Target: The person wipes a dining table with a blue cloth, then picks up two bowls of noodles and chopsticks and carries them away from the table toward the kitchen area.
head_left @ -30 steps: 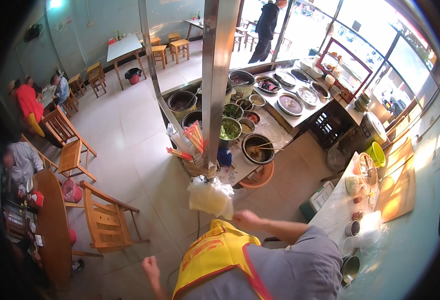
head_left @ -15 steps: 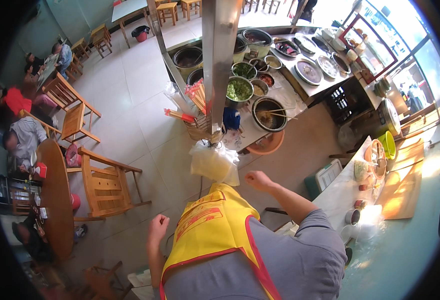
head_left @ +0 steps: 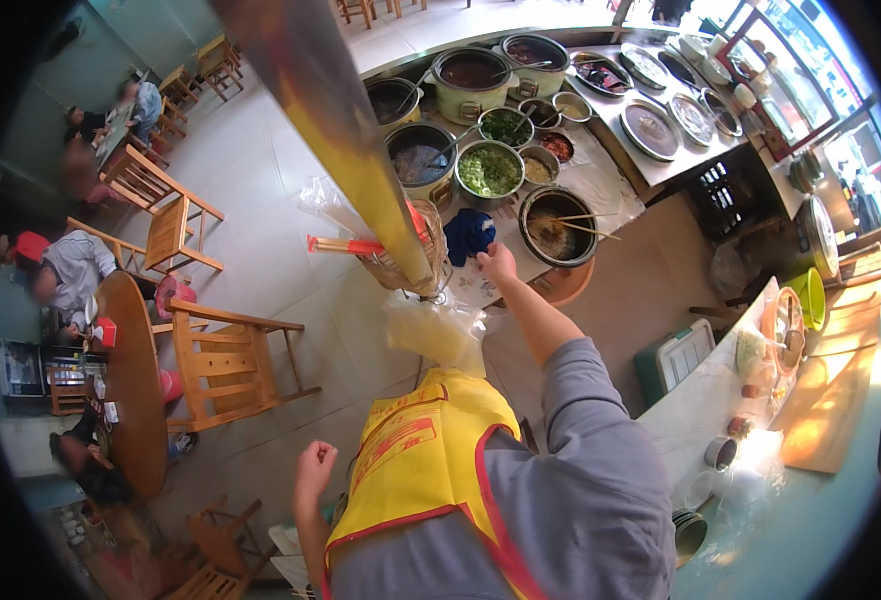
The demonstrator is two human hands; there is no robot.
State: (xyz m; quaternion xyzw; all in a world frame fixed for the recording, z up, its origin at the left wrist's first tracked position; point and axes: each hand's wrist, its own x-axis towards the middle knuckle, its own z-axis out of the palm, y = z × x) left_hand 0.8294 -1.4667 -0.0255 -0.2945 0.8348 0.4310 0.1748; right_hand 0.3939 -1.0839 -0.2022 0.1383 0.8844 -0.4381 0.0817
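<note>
My right hand (head_left: 497,262) reaches forward to the counter, its fingers closed at the near right edge of a crumpled dark blue cloth (head_left: 468,238). To the right of the cloth stands a dark-rimmed pot (head_left: 558,227) with a pair of long chopsticks (head_left: 588,225) lying across it. My left hand (head_left: 314,468) hangs low beside my yellow apron (head_left: 428,430), curled into a loose fist with nothing visible in it. A basket of red-wrapped chopsticks (head_left: 400,262) sits left of the cloth, partly hidden by a metal post.
The metal post (head_left: 335,130) rises close in front of me, with clear plastic bags (head_left: 438,330) hanging at its foot. Bowls of chopped greens (head_left: 489,170) and several large pots (head_left: 470,80) line the counter. A wooden chair (head_left: 225,355) stands left; a side table (head_left: 710,390) is at right.
My right hand has stretched forward from above the floor to the blue cloth. My left hand stays low and curled. The view has shifted, bringing more pots out from behind the post.
</note>
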